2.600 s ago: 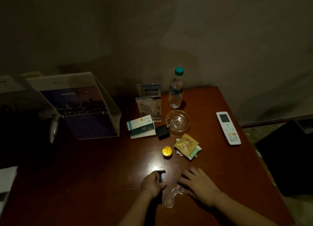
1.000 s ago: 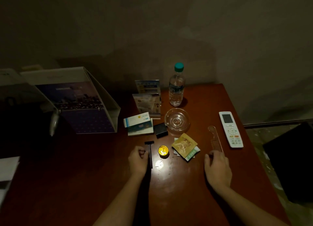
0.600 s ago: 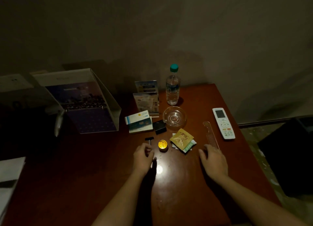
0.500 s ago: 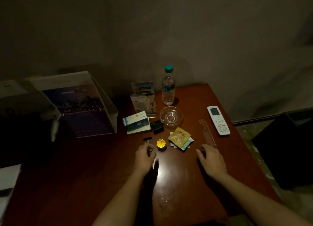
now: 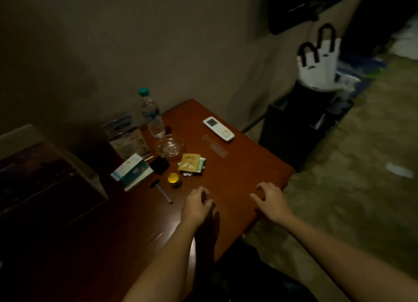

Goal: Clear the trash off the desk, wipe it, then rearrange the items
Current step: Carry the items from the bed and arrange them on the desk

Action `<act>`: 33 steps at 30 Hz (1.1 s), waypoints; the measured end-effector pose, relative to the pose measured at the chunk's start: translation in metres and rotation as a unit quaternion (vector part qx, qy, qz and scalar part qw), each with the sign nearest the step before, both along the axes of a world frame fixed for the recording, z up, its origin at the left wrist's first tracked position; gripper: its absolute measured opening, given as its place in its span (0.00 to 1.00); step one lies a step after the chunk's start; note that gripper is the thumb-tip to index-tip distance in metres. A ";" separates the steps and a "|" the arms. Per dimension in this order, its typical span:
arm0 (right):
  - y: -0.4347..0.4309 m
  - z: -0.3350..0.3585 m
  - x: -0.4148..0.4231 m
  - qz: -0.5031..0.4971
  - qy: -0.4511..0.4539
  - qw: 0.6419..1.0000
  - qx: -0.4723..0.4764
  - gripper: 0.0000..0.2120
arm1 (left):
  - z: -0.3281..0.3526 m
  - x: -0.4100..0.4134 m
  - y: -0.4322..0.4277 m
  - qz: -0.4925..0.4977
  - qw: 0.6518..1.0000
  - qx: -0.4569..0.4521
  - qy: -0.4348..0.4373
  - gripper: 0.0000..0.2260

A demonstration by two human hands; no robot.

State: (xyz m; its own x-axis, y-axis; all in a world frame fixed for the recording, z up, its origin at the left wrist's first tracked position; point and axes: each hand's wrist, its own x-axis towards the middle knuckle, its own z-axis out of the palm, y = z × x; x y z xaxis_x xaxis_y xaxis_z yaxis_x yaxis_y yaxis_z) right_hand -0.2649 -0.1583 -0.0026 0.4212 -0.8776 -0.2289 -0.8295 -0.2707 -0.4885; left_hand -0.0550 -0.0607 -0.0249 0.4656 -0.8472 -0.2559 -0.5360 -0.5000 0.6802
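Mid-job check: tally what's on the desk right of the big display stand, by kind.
Bottle: 1
Remote: 1
Comb: 1
Glass dish: 1
Razor: 1
Yellow tin: 1
Boxes: 2, blue-white box, black box
Card stands: 2
Sachet pile: 1
Total: 11

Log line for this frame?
phase: rearranging | left hand: empty, loosely curled | right hand: empty, at desk edge | razor: lying by gold tin | comb: beside remote
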 end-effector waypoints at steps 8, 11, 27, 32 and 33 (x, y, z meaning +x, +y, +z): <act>0.035 0.000 -0.122 -0.167 -0.032 0.985 -0.006 0.15 | 0.015 -0.097 -0.039 -0.194 0.981 0.004 0.015 0.06; 0.041 0.006 -0.172 -0.215 -0.030 0.976 -0.003 0.16 | 0.025 -0.147 -0.059 -0.259 0.966 0.010 -0.006 0.06; 0.153 0.005 -0.506 -0.498 -0.017 0.865 0.051 0.14 | 0.018 -0.559 -0.097 -0.603 0.796 0.043 -0.034 0.12; 0.224 -0.009 -0.588 -0.631 -0.034 0.773 0.058 0.14 | 0.001 -0.686 -0.076 -0.721 0.688 0.054 -0.059 0.11; 0.237 -0.013 -0.603 -0.653 -0.030 0.754 0.067 0.14 | 0.000 -0.710 -0.072 -0.740 0.667 0.055 -0.064 0.11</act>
